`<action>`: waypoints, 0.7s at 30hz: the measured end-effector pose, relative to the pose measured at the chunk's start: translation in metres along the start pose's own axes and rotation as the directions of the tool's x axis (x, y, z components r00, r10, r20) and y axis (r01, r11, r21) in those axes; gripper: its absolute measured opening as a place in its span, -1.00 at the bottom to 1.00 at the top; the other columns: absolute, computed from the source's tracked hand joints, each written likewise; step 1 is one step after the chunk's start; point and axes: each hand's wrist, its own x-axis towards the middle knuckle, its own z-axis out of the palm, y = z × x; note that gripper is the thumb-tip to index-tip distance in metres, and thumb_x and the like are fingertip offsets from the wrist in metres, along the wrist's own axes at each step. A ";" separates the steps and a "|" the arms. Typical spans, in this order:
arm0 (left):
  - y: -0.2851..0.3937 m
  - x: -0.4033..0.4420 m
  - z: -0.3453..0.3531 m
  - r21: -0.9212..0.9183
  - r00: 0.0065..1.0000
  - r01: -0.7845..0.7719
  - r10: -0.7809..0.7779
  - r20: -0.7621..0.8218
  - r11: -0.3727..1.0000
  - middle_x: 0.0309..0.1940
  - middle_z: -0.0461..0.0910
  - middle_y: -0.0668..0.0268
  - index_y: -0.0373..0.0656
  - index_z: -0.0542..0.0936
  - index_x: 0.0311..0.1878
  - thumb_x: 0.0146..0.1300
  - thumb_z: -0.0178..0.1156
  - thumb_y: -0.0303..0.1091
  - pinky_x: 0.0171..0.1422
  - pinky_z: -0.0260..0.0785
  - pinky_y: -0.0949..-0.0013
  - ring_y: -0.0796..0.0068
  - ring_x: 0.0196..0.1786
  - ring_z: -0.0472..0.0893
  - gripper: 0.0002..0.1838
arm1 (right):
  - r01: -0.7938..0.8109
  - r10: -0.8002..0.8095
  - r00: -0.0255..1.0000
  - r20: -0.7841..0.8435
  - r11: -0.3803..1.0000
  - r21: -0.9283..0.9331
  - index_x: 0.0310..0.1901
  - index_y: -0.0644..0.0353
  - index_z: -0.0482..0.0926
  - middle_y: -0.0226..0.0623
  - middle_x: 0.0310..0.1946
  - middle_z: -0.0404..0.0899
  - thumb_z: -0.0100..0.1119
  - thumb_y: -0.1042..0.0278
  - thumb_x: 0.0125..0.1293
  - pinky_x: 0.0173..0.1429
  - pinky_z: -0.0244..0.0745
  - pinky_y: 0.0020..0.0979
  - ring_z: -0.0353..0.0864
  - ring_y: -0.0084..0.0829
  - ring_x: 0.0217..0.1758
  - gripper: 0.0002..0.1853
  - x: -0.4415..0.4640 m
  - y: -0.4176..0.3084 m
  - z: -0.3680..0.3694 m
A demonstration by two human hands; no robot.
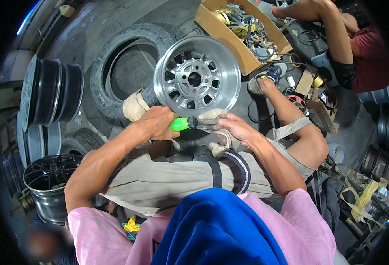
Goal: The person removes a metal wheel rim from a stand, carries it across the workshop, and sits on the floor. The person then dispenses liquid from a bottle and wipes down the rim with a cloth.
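My left hand is wrapped round a bright green bottle with a black cap, held sideways above my lap. The cap end points at a greyish rag bunched in my right hand. Cap and rag look to be touching, though I cannot tell for sure. Part of the rag hangs down below my right fingers. Just beyond both hands, a shiny silver wheel rim is tilted with its spoked face towards me.
A worn tyre lies flat on the floor behind the rim. Cardboard box holds many mixed scraps. More rims are stacked at left, with a dark multi-spoke rim nearer. Another person sits at upper right. Cables cross the floor.
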 end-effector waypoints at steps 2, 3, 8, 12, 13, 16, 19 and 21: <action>-0.006 -0.001 0.005 -0.067 0.999 -0.048 0.047 -0.017 0.997 -0.31 0.73 -0.09 -0.26 0.72 -0.08 0.09 0.46 -0.14 0.01 0.59 -0.02 -0.16 -0.16 0.73 -0.58 | 0.035 -0.035 0.999 -0.002 0.993 0.114 0.17 0.26 0.64 -0.38 -0.24 0.70 0.15 0.46 0.37 -0.48 0.56 -0.58 0.56 -0.66 -0.54 -0.65 -0.002 -0.003 0.008; -0.008 -0.002 0.006 -0.132 0.995 -0.095 0.092 -0.035 0.987 -0.30 0.72 -0.10 -0.25 0.69 -0.04 0.10 0.46 -0.21 0.01 0.57 -0.03 -0.19 -0.15 0.71 -0.59 | 0.035 -0.035 0.999 -0.003 0.993 0.112 0.17 0.26 0.64 -0.38 -0.24 0.70 0.15 0.46 0.37 -0.48 0.56 -0.58 0.56 -0.66 -0.54 -0.65 -0.001 -0.003 0.010; -0.011 -0.005 0.007 -0.292 0.985 -0.168 0.173 -0.012 0.941 -0.14 0.73 -0.04 -0.25 0.68 -0.02 0.15 0.47 -0.24 0.07 0.55 0.01 -0.13 -0.02 0.70 -0.61 | 0.035 -0.045 0.995 0.084 0.993 0.115 0.25 0.26 0.60 -0.36 -0.05 0.72 0.12 0.46 0.43 -0.42 0.62 -0.54 0.63 -0.64 -0.40 -0.62 0.001 -0.007 0.014; -0.009 -0.010 -0.001 -0.259 0.980 -0.201 0.197 -0.042 0.945 -0.03 0.69 0.04 -0.21 0.66 0.03 0.17 0.50 -0.19 0.13 0.53 0.05 -0.09 0.06 0.69 -0.57 | 0.111 -0.116 0.992 0.049 0.989 0.094 0.31 0.26 0.58 -0.30 0.11 0.69 0.15 0.34 0.51 -0.23 0.71 -0.50 0.67 -0.58 -0.23 -0.60 0.013 -0.016 0.009; -0.008 -0.012 -0.007 -0.264 0.980 -0.201 0.196 -0.046 0.943 -0.03 0.69 0.04 -0.21 0.66 0.03 0.17 0.50 -0.19 0.13 0.53 0.05 -0.09 0.06 0.69 -0.57 | 0.183 -0.184 0.983 -0.022 0.983 -0.019 0.31 0.26 0.58 -0.29 0.13 0.68 0.17 0.23 0.55 -0.13 0.72 -0.47 0.68 -0.53 -0.16 -0.59 0.021 -0.020 0.005; -0.004 -0.025 -0.036 -0.266 0.972 -0.227 0.200 -0.125 0.937 -0.02 0.68 0.06 -0.20 0.65 0.05 0.20 0.49 -0.14 0.15 0.52 0.04 -0.09 0.06 0.68 -0.55 | 0.122 -0.143 0.971 -0.190 0.986 -0.117 0.29 0.20 0.60 -0.34 0.10 0.68 0.10 0.19 0.59 -0.16 0.70 -0.42 0.68 -0.52 -0.15 -0.61 0.039 -0.035 -0.029; 0.000 -0.045 -0.076 -0.280 0.984 -0.156 0.124 -0.129 0.947 -0.06 0.69 0.07 -0.21 0.67 0.02 0.19 0.49 -0.19 0.15 0.52 0.04 -0.07 0.04 0.68 -0.59 | 0.084 -0.286 0.884 -0.369 0.874 -0.478 0.28 0.17 0.60 -0.24 0.14 0.66 0.05 0.28 0.53 -0.06 0.68 -0.29 0.72 -0.33 -0.09 -0.62 0.093 -0.021 -0.087; -0.007 -0.059 -0.092 -0.306 0.959 -0.175 0.092 -0.269 0.936 -0.11 0.69 0.08 -0.23 0.67 -0.04 0.15 0.52 -0.26 0.13 0.51 0.07 -0.04 0.00 0.69 -0.62 | 0.141 -0.537 0.792 -0.291 0.624 -0.768 0.28 0.17 0.59 -0.18 0.18 0.61 0.06 0.30 0.47 0.05 0.65 -0.21 0.70 -0.18 -0.02 -0.60 0.139 -0.006 -0.137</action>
